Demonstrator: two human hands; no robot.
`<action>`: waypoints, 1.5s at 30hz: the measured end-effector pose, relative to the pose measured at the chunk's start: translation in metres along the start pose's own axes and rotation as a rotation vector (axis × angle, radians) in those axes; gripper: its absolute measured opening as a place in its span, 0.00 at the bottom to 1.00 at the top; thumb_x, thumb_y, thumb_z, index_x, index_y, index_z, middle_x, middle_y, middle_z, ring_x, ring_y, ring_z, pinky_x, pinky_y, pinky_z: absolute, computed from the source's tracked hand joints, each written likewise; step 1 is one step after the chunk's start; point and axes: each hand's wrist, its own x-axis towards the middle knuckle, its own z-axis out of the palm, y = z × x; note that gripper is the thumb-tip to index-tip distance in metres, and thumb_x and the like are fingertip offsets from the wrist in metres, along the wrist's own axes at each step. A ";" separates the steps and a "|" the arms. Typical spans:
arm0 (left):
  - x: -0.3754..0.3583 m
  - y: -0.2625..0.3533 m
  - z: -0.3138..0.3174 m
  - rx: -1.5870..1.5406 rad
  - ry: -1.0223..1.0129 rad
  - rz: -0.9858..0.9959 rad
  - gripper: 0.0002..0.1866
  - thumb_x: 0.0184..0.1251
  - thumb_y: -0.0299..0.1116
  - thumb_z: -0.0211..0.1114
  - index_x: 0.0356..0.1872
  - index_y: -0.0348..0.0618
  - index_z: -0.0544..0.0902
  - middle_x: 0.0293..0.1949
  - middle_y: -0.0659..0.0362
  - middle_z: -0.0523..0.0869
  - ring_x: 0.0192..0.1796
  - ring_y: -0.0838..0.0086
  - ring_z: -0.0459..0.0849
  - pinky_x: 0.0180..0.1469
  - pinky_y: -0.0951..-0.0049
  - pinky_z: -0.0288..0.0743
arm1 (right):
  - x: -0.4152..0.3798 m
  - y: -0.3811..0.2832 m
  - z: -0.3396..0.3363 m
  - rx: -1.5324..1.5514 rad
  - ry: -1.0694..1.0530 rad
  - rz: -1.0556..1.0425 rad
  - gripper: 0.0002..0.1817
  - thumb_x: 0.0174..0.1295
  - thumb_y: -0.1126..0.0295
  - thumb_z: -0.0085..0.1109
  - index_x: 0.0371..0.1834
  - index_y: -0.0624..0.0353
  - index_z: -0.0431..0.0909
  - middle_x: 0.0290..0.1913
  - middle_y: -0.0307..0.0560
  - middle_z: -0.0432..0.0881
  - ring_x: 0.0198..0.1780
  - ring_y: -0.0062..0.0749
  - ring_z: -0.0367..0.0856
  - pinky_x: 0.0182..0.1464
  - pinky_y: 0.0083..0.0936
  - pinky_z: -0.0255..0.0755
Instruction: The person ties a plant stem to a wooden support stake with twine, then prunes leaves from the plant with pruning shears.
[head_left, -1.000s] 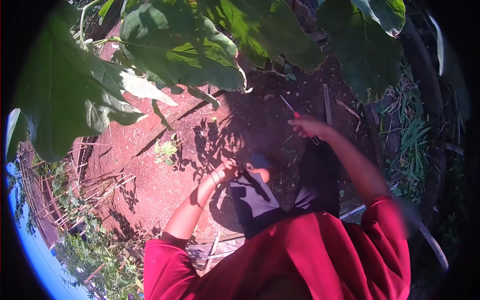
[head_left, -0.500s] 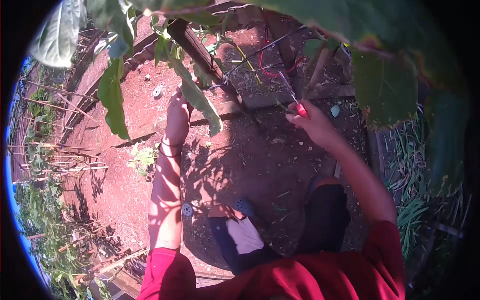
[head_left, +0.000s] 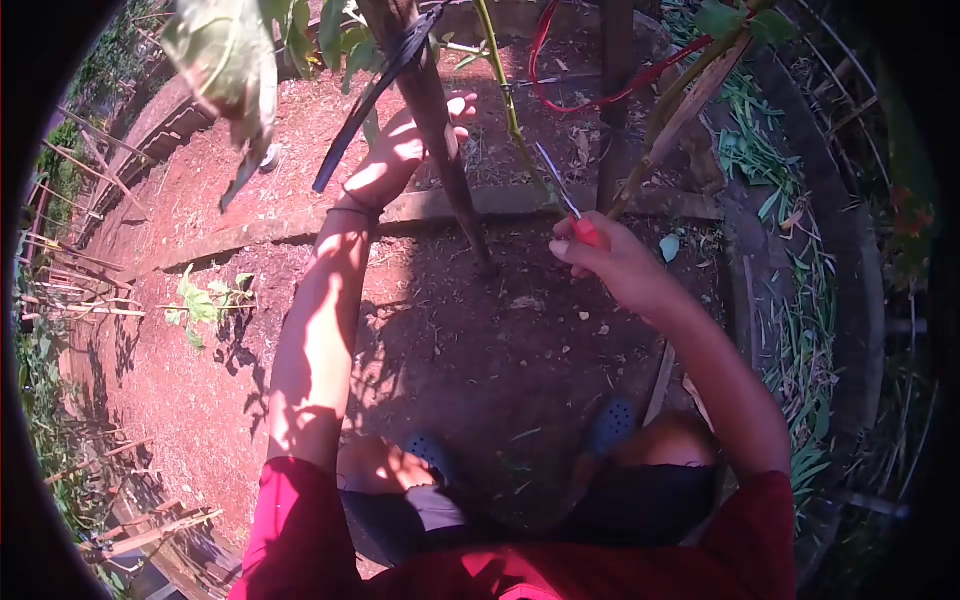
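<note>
My left hand (head_left: 392,158) reaches behind a slanted wooden post (head_left: 428,110). Its fingertips show spread apart past the post's right side, with nothing seen in them; part of the palm is hidden by the post. A black strap (head_left: 375,105) hangs from the post, just above my left wrist. My right hand (head_left: 612,258) is wrapped round a red-handled tool (head_left: 588,233) with a slim, pointed metal blade. The blade points up and to the left, close beside a green plant stem (head_left: 510,110).
A red cord (head_left: 590,105) loops above the blade. Large leaves (head_left: 225,75) hang at upper left. A wooden board (head_left: 420,208) crosses the reddish soil. Cut green stalks (head_left: 790,230) lie at right, and a small leafy plant (head_left: 200,305) grows at left.
The view has shifted and the large leaves no longer cover the upper right. My left hand has left the hanging leaf and reached behind the post. The right hand still holds the tool.
</note>
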 end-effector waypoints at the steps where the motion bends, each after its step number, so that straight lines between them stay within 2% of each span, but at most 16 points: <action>1: 0.001 0.002 -0.004 0.012 0.022 0.057 0.27 0.80 0.38 0.46 0.74 0.38 0.66 0.73 0.54 0.72 0.72 0.69 0.71 0.74 0.69 0.63 | 0.005 0.001 0.002 -0.005 0.007 0.002 0.27 0.66 0.51 0.67 0.57 0.61 0.76 0.43 0.38 0.79 0.40 0.21 0.76 0.47 0.23 0.71; 6: -0.063 0.013 0.010 0.106 0.141 0.352 0.25 0.81 0.32 0.40 0.75 0.40 0.65 0.75 0.54 0.69 0.76 0.71 0.65 0.78 0.71 0.57 | 0.038 -0.005 0.015 -0.142 0.160 -0.039 0.29 0.65 0.49 0.67 0.55 0.63 0.75 0.43 0.41 0.79 0.40 0.22 0.75 0.45 0.26 0.71; 8: -0.098 0.016 0.021 0.152 0.193 0.467 0.25 0.81 0.29 0.38 0.76 0.41 0.65 0.76 0.54 0.67 0.78 0.72 0.63 0.79 0.72 0.55 | 0.043 -0.021 0.022 -0.153 0.229 -0.046 0.26 0.64 0.48 0.66 0.49 0.63 0.76 0.39 0.41 0.77 0.39 0.23 0.74 0.43 0.27 0.70; 9: -0.108 0.021 0.023 0.172 0.213 0.523 0.25 0.81 0.28 0.37 0.76 0.42 0.65 0.76 0.54 0.67 0.78 0.73 0.62 0.79 0.72 0.54 | 0.048 -0.021 0.020 -0.153 0.236 -0.050 0.26 0.64 0.48 0.66 0.49 0.63 0.76 0.39 0.41 0.77 0.39 0.23 0.74 0.43 0.27 0.70; 11: -0.115 0.036 0.018 0.209 0.249 0.629 0.26 0.82 0.26 0.34 0.76 0.43 0.64 0.77 0.54 0.65 0.80 0.74 0.59 0.81 0.73 0.52 | 0.058 -0.016 0.015 0.013 0.096 0.031 0.30 0.64 0.44 0.65 0.51 0.61 0.75 0.39 0.39 0.73 0.39 0.23 0.74 0.42 0.25 0.71; 12: -0.114 0.032 0.024 -0.432 0.165 0.913 0.21 0.82 0.33 0.46 0.70 0.41 0.74 0.67 0.55 0.78 0.70 0.73 0.74 0.73 0.72 0.64 | 0.057 -0.016 0.016 0.009 0.101 0.033 0.30 0.64 0.44 0.65 0.51 0.61 0.75 0.39 0.39 0.73 0.39 0.23 0.74 0.42 0.25 0.71; 17: -0.066 0.047 0.046 -0.476 0.110 0.963 0.20 0.81 0.35 0.50 0.68 0.41 0.76 0.64 0.56 0.80 0.66 0.74 0.75 0.71 0.72 0.66 | 0.068 -0.014 0.013 -0.023 0.194 0.020 0.27 0.64 0.44 0.66 0.43 0.60 0.74 0.36 0.39 0.72 0.35 0.23 0.74 0.39 0.24 0.70; 22: 0.005 0.108 0.046 -0.517 0.066 1.056 0.20 0.79 0.38 0.54 0.65 0.41 0.78 0.60 0.58 0.82 0.62 0.75 0.77 0.67 0.71 0.68 | 0.082 -0.035 0.015 -0.064 0.208 -0.036 0.26 0.63 0.44 0.66 0.39 0.57 0.72 0.34 0.38 0.72 0.35 0.21 0.72 0.37 0.22 0.67; 28: 0.075 0.179 0.048 -0.557 -0.005 1.160 0.20 0.77 0.41 0.59 0.61 0.41 0.81 0.55 0.59 0.84 0.57 0.76 0.80 0.63 0.71 0.71 | 0.087 -0.057 0.027 -0.114 0.257 0.005 0.26 0.63 0.40 0.65 0.28 0.49 0.69 0.24 0.32 0.67 0.23 0.18 0.64 0.26 0.21 0.60; 30: 0.089 0.193 0.050 -0.570 -0.031 1.189 0.20 0.77 0.43 0.61 0.60 0.41 0.82 0.54 0.60 0.85 0.55 0.76 0.81 0.62 0.71 0.72 | 0.084 -0.047 0.033 -0.111 0.319 -0.063 0.27 0.63 0.38 0.64 0.25 0.47 0.67 0.20 0.29 0.63 0.18 0.18 0.60 0.21 0.21 0.55; 33: 0.094 0.212 0.060 -0.588 -0.061 1.216 0.20 0.76 0.44 0.62 0.59 0.41 0.83 0.52 0.60 0.86 0.53 0.77 0.81 0.61 0.71 0.72 | 0.069 -0.048 0.033 -0.017 0.228 -0.003 0.27 0.64 0.38 0.64 0.27 0.50 0.69 0.20 0.29 0.64 0.19 0.19 0.63 0.22 0.22 0.59; 35: 0.082 0.210 0.058 -0.784 -0.176 1.242 0.22 0.67 0.51 0.72 0.51 0.43 0.88 0.43 0.66 0.87 0.44 0.81 0.80 0.52 0.73 0.72 | 0.073 -0.047 0.034 0.035 0.214 0.009 0.27 0.65 0.39 0.63 0.29 0.51 0.70 0.20 0.30 0.66 0.19 0.19 0.65 0.22 0.22 0.61; 37: 0.082 0.209 0.058 -0.767 -0.168 1.250 0.23 0.66 0.51 0.72 0.51 0.42 0.87 0.43 0.65 0.87 0.45 0.80 0.80 0.53 0.72 0.73 | 0.073 -0.053 0.037 0.083 0.206 0.014 0.26 0.67 0.40 0.62 0.30 0.52 0.71 0.20 0.30 0.67 0.20 0.20 0.67 0.23 0.22 0.63; 39: 0.082 0.209 0.057 -0.724 -0.141 1.260 0.25 0.66 0.52 0.72 0.52 0.41 0.87 0.45 0.63 0.86 0.46 0.78 0.80 0.53 0.71 0.73 | 0.074 -0.062 0.045 0.196 0.191 0.052 0.23 0.69 0.45 0.60 0.37 0.56 0.76 0.22 0.31 0.69 0.22 0.21 0.71 0.26 0.23 0.68; 42: 0.081 0.208 0.056 -0.660 -0.113 1.263 0.27 0.65 0.53 0.73 0.53 0.39 0.85 0.47 0.60 0.86 0.48 0.75 0.80 0.54 0.68 0.73 | 0.089 -0.053 0.040 0.085 0.154 -0.055 0.19 0.70 0.51 0.58 0.44 0.58 0.79 0.23 0.31 0.71 0.24 0.21 0.74 0.27 0.23 0.70; 45: 0.080 0.207 0.054 -0.605 -0.083 1.273 0.30 0.64 0.55 0.73 0.54 0.38 0.84 0.48 0.57 0.86 0.50 0.73 0.80 0.55 0.66 0.74 | 0.082 -0.054 0.023 0.043 0.103 0.063 0.16 0.68 0.54 0.59 0.43 0.56 0.79 0.22 0.29 0.69 0.23 0.18 0.71 0.27 0.23 0.69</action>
